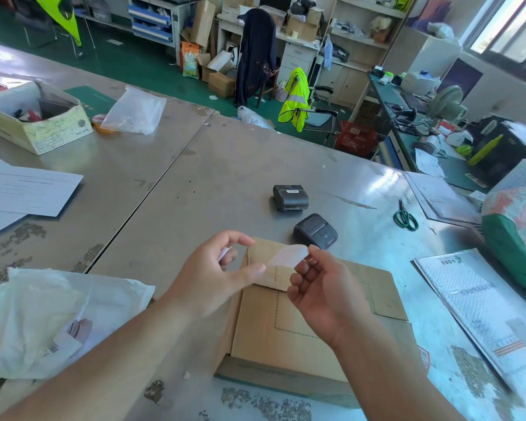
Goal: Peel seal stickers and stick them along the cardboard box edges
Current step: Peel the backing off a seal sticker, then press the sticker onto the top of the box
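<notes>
A flat brown cardboard box [286, 338] with a dashed outline on its lid lies on the steel table just in front of me. Both hands hover above its far end. My right hand [319, 287] pinches one end of a pale, translucent seal sticker [287, 255], which curves over toward my left hand [213, 271]. My left thumb and fingers are curled near the sticker's other end and hold a small white scrap, probably backing paper. The sticker hangs in the air, clear of the box.
Two small black label printers [290, 197] [315, 230] sit beyond the box. Green-handled scissors [405, 217] lie to the right, near printed sheets [492, 317] and a green bag [516, 238]. A white plastic bag [52, 317] lies at left, papers [25, 189] and an open carton [34, 117] farther back.
</notes>
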A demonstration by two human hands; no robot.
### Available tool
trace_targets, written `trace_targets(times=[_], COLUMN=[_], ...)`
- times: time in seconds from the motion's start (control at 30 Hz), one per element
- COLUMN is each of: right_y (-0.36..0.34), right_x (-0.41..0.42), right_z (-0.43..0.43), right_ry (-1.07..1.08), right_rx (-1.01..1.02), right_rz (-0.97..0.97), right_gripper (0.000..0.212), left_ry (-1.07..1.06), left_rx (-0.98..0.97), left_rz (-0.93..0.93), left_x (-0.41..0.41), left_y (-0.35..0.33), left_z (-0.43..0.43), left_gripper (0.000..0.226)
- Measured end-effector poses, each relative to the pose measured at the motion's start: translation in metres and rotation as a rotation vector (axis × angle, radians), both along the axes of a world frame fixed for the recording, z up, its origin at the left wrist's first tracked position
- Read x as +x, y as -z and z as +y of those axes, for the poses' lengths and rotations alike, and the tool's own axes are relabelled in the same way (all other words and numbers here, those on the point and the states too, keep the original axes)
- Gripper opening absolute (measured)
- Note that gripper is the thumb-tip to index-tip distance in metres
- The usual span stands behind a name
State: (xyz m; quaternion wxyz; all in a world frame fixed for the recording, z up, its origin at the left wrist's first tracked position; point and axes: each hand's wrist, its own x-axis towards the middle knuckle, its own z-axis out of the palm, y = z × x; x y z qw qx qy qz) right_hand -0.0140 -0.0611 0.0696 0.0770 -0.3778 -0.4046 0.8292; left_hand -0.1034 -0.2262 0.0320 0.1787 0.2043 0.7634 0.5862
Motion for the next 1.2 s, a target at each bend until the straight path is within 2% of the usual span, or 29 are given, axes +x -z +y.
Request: trace_targets(times=[0.13,0.23,0.3,0.37,0.43,0.5,0.6,0.67,0.87,1.1,1.2], right_y=[0.0,0.0,0.0,0.001,0.005,0.008,0.014,0.018,0.022,0.02,0.019], right_x=[0.001,0.002,0.002,0.002,0.001,0.002,0.004,0.005,0.001,-0.006,-0.006], right_z=[-0.002,-0.003,-0.003,-0.003,-0.002,0.001,0.006,0.004,-0.014,-0.017,-0.016], right_ry=[-0.002,-0.01,-0.02,-0.035,-0.051,-0.051,-0.104,-0.189,-0.3,-0.313,-0.293], right_rx=[-0.019,-0.021,-0.014,0.007,0.047,0.099,0.291,0.432,0.61,0.695,0.747], right_rz=[-0.016,-0.021,-0.023,-0.025,-0.028,-0.05,-0.121,-0.144,-0.081,-0.033,-0.01], right_gripper=[0.027,0.024,0.023,0.023,0.026,0.031,0.02,0.017,0.022,0.021,0.022], left_ry=[-0.022,-0.045,-0.078,-0.115,-0.16,-0.245,-0.308,-0.331,-0.335,-0.274,-0.222], left_rx=[-0.141,-0.175,-0.165,-0.123,-0.045,0.119,0.437,0.479,0.531,0.561,0.524], left_rz=[0.406,0.534,0.537,0.4,0.177,-0.11,-0.655,-0.822,-0.919,-0.887,-0.791], left_x=[0.011,0.013,0.012,0.015,0.014,0.011,0.008,0.007,0.011,0.011,0.011], left_y=[-0.001,0.001,0.001,0.0,-0.001,-0.002,-0.004,-0.003,0.0,0.003,0.002], left_z=[0.01,0.018,0.021,0.023,0.027,0.028,0.024,0.021,0.022,0.02,0.017], left_gripper=[0.036,0.025,0.015,0.013,0.014,0.012,0.015,0.019,0.023,0.022,0.03])
